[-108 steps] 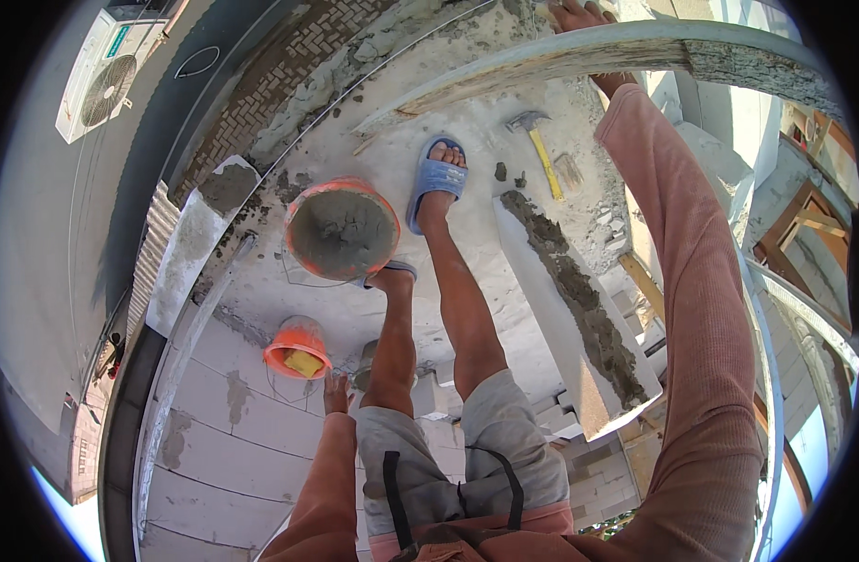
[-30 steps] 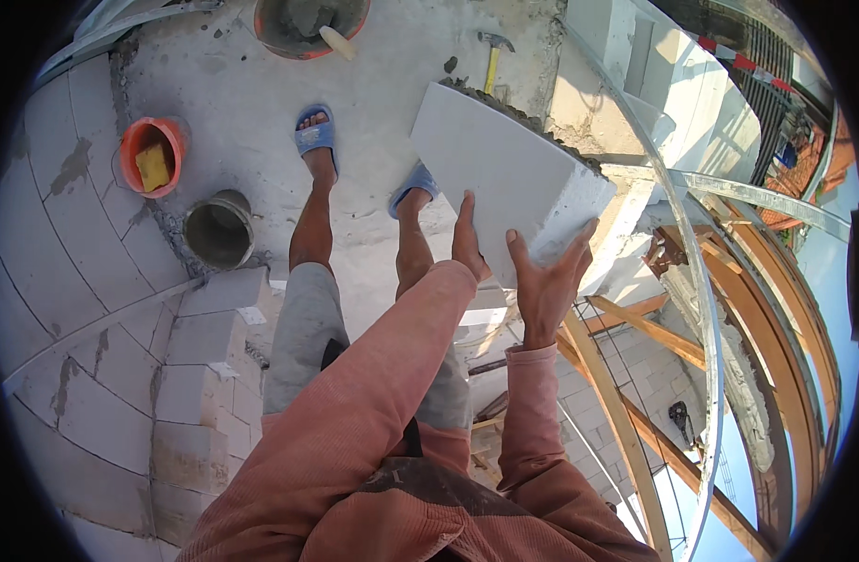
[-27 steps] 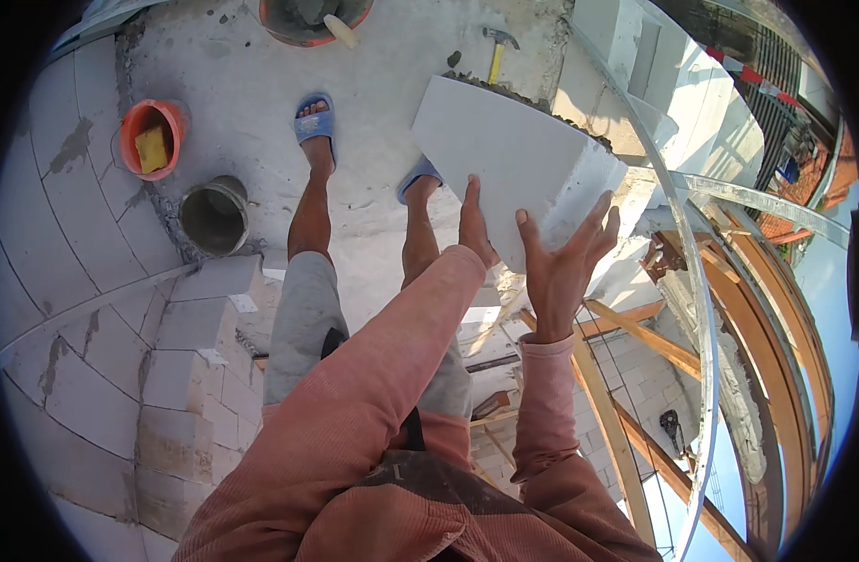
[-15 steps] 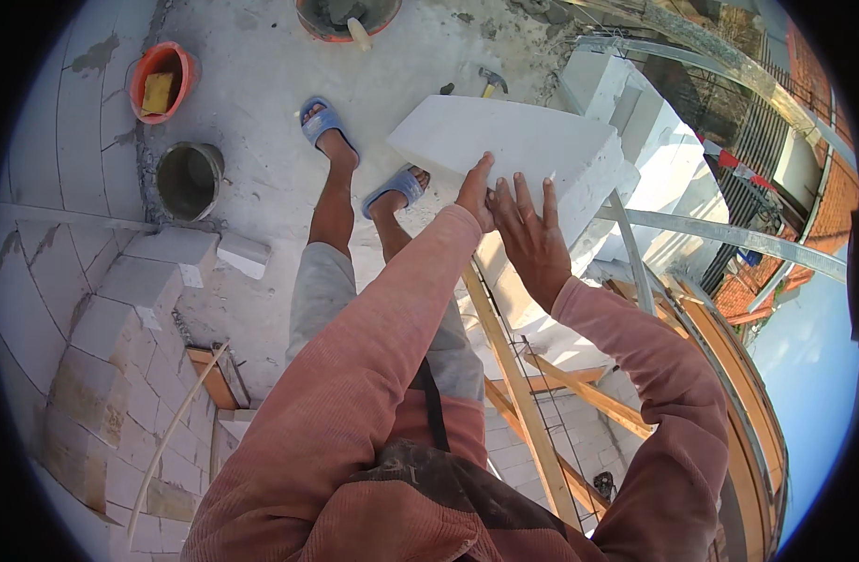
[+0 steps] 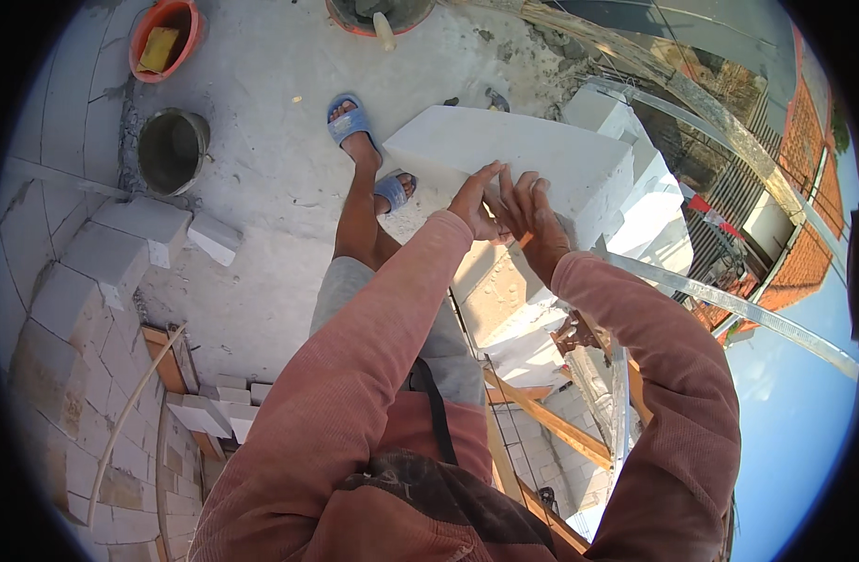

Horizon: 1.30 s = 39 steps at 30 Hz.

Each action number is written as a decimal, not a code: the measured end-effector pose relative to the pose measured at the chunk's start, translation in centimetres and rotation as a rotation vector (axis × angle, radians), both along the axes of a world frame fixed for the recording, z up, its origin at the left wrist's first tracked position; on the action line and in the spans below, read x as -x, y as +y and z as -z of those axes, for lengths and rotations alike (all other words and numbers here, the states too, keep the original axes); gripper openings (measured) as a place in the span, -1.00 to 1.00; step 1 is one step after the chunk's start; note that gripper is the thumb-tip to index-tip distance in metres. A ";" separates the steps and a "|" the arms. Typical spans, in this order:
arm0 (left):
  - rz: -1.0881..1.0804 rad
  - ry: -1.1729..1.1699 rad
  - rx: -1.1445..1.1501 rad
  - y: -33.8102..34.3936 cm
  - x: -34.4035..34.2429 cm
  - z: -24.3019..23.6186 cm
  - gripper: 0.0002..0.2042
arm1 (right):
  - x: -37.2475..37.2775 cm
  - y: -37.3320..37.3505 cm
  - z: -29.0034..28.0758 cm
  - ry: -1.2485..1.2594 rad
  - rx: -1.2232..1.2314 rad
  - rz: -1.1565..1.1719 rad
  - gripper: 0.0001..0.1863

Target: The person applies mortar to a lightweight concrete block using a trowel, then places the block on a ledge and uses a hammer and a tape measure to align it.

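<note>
Against the white block, left hand and right hand have come close together. Its mud now hides, perhaps underneath.

Dusty-pink ribbed long-sleeved top, dark brown patch across its front, pale grey cloth shorts, flat black drawstring, blue open-toed slide sandals with wide pale-marked straps, bare left hand, bare right hand

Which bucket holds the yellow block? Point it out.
The upper-left orange bucket, yellow block inside; neither the grey bucket nor the top mortar bucket shows one.
</note>
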<state>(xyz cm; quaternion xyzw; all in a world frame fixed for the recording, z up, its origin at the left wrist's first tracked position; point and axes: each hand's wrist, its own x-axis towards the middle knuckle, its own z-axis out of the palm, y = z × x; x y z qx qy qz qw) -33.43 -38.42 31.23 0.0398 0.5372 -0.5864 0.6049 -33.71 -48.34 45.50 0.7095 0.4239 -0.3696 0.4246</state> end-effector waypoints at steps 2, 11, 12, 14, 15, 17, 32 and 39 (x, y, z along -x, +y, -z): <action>-0.053 0.040 0.021 2.0 0.4 -0.4 0.08 | -0.7 -0.3 0.7 -0.013 0.007 0.001 -0.20; 1.733 -1.720 -1.006 12.9 6.8 14.8 0.04 | -3.6 -1.0 0.9 -0.050 -0.124 0.236 -0.24; 1.715 -1.871 -1.048 12.6 5.8 17.0 0.06 | -3.7 -0.7 1.1 -0.052 -0.137 0.251 -0.25; 1.659 -2.047 -1.098 12.0 4.1 20.3 0.09 | -3.6 -0.2 1.3 -0.073 -0.130 0.265 -0.27; 1.570 -2.120 -0.944 11.6 3.1 21.5 0.11 | -3.4 -0.1 1.5 -0.072 -0.168 0.304 -0.27; 1.553 -2.215 -0.787 10.8 1.3 22.9 0.14 | -3.1 -0.3 1.7 -0.049 -0.254 0.457 -0.22; 1.162 -2.805 -0.237 13.3 -11.2 19.7 0.09 | -2.1 -4.3 -1.8 -0.026 -0.475 0.972 -0.06; 1.454 -2.568 -0.417 26.7 -16.0 2.2 0.01 | -5.6 -2.5 -4.1 0.040 -0.719 0.893 -0.03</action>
